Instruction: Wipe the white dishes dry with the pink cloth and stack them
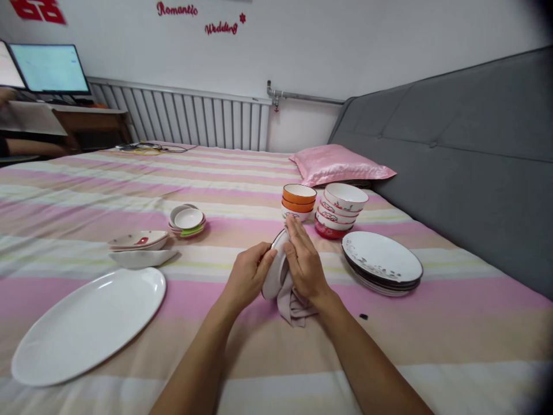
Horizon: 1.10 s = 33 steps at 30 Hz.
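My left hand [250,270] grips the edge of a white plate with a dark rim [273,278], thumb on the near face and fingers behind. The plate is tilted nearly upright above the bed. My right hand [307,266] presses a pinkish-grey cloth [294,306] against the plate's face, its fingers held together and pointing up. Part of the plate is hidden by this hand and the cloth, whose loose end hangs down to the bedspread.
Right of my hands stand orange and white bowls [299,199], patterned bowls [341,210] and stacked plates [382,259]. On the left lie a large oval platter [90,325], boat-shaped dishes [140,241] and small dishes [188,219]. A pink pillow [339,163] rests by the grey headboard [453,138].
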Each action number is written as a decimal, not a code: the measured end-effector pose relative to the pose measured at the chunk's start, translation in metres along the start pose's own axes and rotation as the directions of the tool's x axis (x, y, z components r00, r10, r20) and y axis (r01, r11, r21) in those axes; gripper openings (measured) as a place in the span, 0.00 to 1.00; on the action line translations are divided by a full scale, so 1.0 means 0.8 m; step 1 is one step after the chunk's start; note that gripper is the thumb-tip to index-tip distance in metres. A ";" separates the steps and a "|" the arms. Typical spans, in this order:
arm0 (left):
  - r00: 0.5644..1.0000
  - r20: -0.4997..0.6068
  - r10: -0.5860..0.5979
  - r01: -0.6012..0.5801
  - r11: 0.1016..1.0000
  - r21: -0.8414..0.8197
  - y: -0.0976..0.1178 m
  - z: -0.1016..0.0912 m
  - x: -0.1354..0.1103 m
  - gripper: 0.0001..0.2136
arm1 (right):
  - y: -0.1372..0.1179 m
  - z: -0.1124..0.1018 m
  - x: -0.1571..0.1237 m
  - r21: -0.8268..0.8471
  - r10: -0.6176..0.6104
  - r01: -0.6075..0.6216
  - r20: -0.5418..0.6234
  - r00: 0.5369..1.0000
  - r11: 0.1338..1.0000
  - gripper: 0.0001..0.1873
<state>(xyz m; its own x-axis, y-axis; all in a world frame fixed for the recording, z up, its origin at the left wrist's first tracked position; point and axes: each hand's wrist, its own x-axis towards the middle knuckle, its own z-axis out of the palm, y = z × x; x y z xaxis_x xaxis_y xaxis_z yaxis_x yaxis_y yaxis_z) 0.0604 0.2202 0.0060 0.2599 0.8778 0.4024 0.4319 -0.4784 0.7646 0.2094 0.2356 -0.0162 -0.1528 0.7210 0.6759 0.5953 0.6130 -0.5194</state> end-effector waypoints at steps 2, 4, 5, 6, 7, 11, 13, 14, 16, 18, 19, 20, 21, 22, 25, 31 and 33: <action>1.000 0.009 -0.004 0.004 1.000 0.000 0.000 0.000 0.000 0.14 | 0.009 0.000 0.001 0.040 0.077 -0.077 -0.010 0.997 0.996 0.26; 1.000 0.013 -0.010 0.010 1.000 -0.003 0.000 0.000 -0.001 0.14 | 0.019 0.000 0.002 0.102 0.156 -0.154 -0.013 0.988 0.983 0.27; 1.000 0.011 -0.013 0.013 1.000 -0.003 0.000 0.000 -0.001 0.14 | 0.023 0.001 0.002 0.135 0.196 -0.192 -0.015 0.981 0.972 0.27; 1.000 0.007 -0.015 0.015 1.000 -0.002 0.000 -0.001 -0.001 0.14 | 0.027 0.002 0.002 0.166 0.235 -0.229 -0.016 0.972 0.959 0.28; 1.000 0.005 -0.017 0.017 1.000 0.000 0.000 -0.001 -0.001 0.14 | 0.031 0.003 0.002 0.193 0.273 -0.265 -0.015 0.962 0.945 0.28; 0.999 -0.017 -0.034 0.034 0.999 0.007 -0.001 -0.001 -0.001 0.14 | 0.043 0.010 0.001 0.281 0.429 -0.414 0.009 0.903 0.866 0.32; 0.998 -0.036 -0.042 0.043 0.999 0.013 -0.001 -0.001 -0.001 0.14 | 0.047 0.013 0.000 0.320 0.479 -0.461 0.024 0.877 0.828 0.33; 0.998 -0.042 -0.044 0.044 0.999 0.014 -0.002 -0.001 -0.001 0.14 | 0.047 0.013 0.000 0.331 0.490 -0.470 0.028 0.871 0.818 0.33; 0.998 -0.045 -0.044 0.045 0.999 0.012 -0.002 -0.001 -0.001 0.14 | 0.044 0.013 0.000 0.339 0.478 -0.458 0.029 0.878 0.821 0.33; 0.998 -0.041 -0.048 0.048 0.999 0.007 -0.003 -0.001 -0.001 0.14 | 0.036 0.011 0.001 0.330 0.425 -0.409 0.026 0.905 0.851 0.32; 0.998 -0.040 -0.050 0.051 0.999 0.005 -0.003 -0.001 -0.001 0.14 | 0.031 0.010 0.001 0.319 0.383 -0.371 0.025 0.923 0.872 0.31; 0.998 -0.042 -0.054 0.054 0.999 0.002 -0.003 -0.002 -0.001 0.14 | 0.025 0.008 0.001 0.305 0.335 -0.326 0.025 0.942 0.895 0.30; 0.997 -0.046 -0.057 0.057 0.998 -0.002 -0.003 -0.002 -0.001 0.14 | 0.019 0.007 0.001 0.287 0.283 -0.278 0.026 0.959 0.917 0.29; 0.997 -0.050 -0.059 0.059 0.998 -0.005 -0.003 -0.002 0.000 0.14 | 0.014 0.006 0.001 0.265 0.230 -0.229 0.030 0.973 0.937 0.28; 0.996 -0.066 -0.062 0.062 0.998 -0.002 -0.005 -0.003 0.001 0.14 | 0.000 0.004 0.000 0.180 0.067 -0.077 0.061 0.996 0.981 0.25; 0.995 -0.085 -0.053 0.054 0.998 0.012 -0.007 -0.004 0.001 0.14 | -0.012 0.004 -0.001 0.048 -0.119 0.116 0.074 0.990 0.992 0.24; 0.995 -0.086 -0.052 0.052 0.999 0.001 -0.007 -0.004 0.001 0.13 | -0.013 0.004 0.000 0.041 -0.137 0.135 0.050 0.989 0.990 0.24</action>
<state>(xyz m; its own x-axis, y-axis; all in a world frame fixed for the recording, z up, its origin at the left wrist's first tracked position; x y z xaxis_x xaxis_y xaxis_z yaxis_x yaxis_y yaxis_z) 0.0557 0.2235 0.0037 0.1615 0.9004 0.4039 0.4460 -0.4317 0.7840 0.2007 0.2301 -0.0126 -0.2725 0.6453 0.7137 0.5363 0.7177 -0.4442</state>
